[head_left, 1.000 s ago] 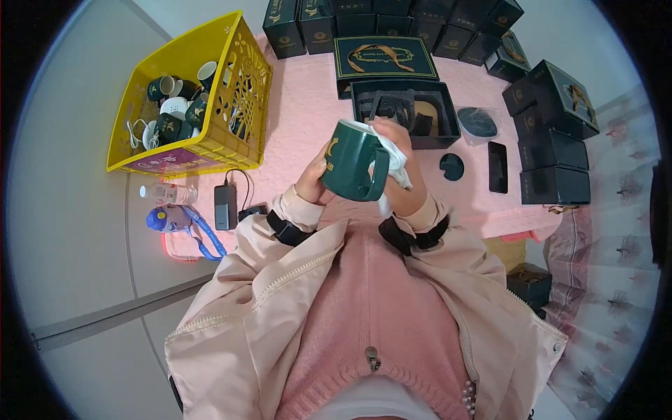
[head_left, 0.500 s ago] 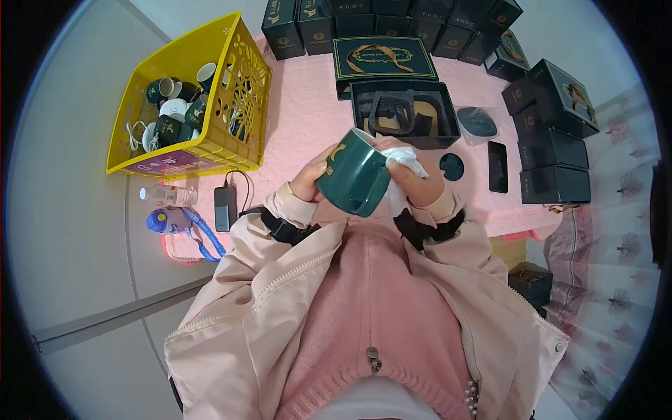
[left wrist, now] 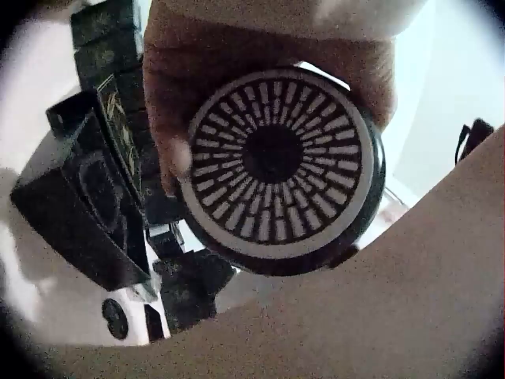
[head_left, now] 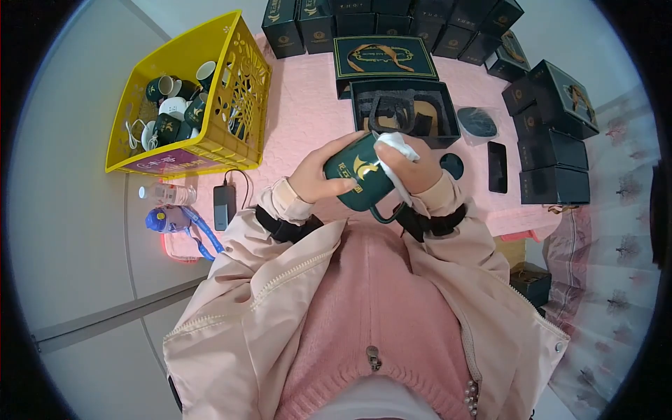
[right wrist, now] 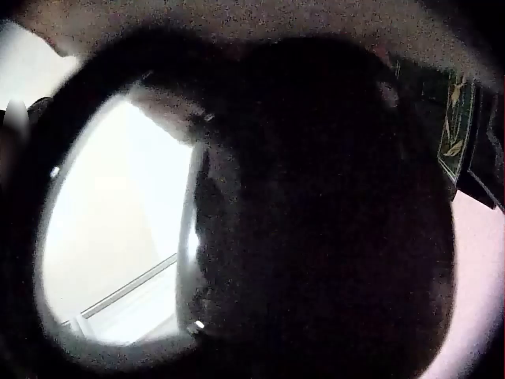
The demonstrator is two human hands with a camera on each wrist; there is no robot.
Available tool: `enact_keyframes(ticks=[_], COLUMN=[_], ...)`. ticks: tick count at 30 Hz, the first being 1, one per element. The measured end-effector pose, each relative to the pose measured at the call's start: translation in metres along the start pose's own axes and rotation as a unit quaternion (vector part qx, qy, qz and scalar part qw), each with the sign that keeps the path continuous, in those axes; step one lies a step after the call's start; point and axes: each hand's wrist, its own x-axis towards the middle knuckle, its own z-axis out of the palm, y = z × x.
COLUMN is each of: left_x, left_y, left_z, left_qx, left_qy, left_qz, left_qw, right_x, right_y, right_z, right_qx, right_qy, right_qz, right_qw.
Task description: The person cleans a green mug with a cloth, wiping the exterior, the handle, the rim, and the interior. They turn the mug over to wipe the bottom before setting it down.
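Observation:
In the head view a dark green mug (head_left: 359, 173) with gold lettering is tilted over the table's near side. My left hand (head_left: 313, 175) grips its left side, with the thumb across the front. My right hand (head_left: 414, 170) pinches a white cloth (head_left: 397, 145) at the mug's rim, and part of the cloth hangs down the side. The handle (head_left: 383, 214) points down towards my body. The left wrist view shows the mug's base (left wrist: 272, 158) with a pattern of rays. Close up and dark, the mug body (right wrist: 339, 205) fills the right wrist view.
An open dark box (head_left: 441, 112) with grey foam lies ahead, its lid (head_left: 385, 63) behind it. At left stands a yellow crate (head_left: 245, 91) of mugs. Right are a phone (head_left: 498, 168), a dark disc (head_left: 452, 166) and stacked boxes (head_left: 556, 185). A power bank (head_left: 225, 208) and bottles lie left.
The mug has turned, so its gold lettering now faces up and its handle points down. My left hand has shifted round its side; the right still has the cloth at the rim.

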Motion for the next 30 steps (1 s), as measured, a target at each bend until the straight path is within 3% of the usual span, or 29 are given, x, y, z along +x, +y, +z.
enact_keyframes(ticks=[2,5,7,11,13,16,17,19,23,25,30], left_x=[0.002,-0.004,-0.007,-0.007,-0.006,-0.003,-0.002,-0.003,0.002,0.001,0.000], left_y=[-0.002,-0.007,-0.017,-0.020,-0.017,-0.025,-0.027,-0.030,-0.017,-0.011,-0.001], left_z=[-0.001,-0.004,-0.004,-0.001,0.004,0.003,0.002,0.001,0.005,0.008,0.012], left_qx=[-0.043,-0.324,-0.362,-0.446,-0.473,-0.385,-0.339,-0.293,-0.147,-0.043,-0.024], left_qy=[0.008,0.075,0.072,0.061,0.053,0.077,0.089,0.087,0.074,0.053,0.055], left_qz=[0.015,-0.070,-0.063,-0.056,-0.072,-0.134,-0.165,-0.148,-0.079,-0.019,-0.085], left_qw=[0.999,0.941,0.927,0.891,0.876,0.910,0.922,0.941,0.983,0.997,0.995], right_x=[-0.002,-0.003,-0.003,0.003,0.000,-0.001,0.001,0.002,0.004,0.005,0.005], right_y=[0.002,0.016,0.026,0.026,0.026,0.026,0.030,0.036,0.028,0.027,0.020], right_z=[-0.005,0.001,0.010,0.014,0.015,0.013,0.009,0.003,0.008,0.011,0.011], right_qx=[-0.008,-0.019,-0.034,0.096,0.085,0.061,0.004,-0.110,0.007,-0.013,-0.051], right_qy=[0.009,0.040,0.094,0.106,0.127,0.169,0.184,0.212,0.208,0.198,0.162], right_qz=[-0.062,-0.139,-0.229,-0.232,-0.222,-0.203,-0.214,-0.232,-0.158,-0.152,-0.120], right_qw=[0.998,0.989,0.968,0.962,0.963,0.962,0.959,0.943,0.965,0.968,0.978])
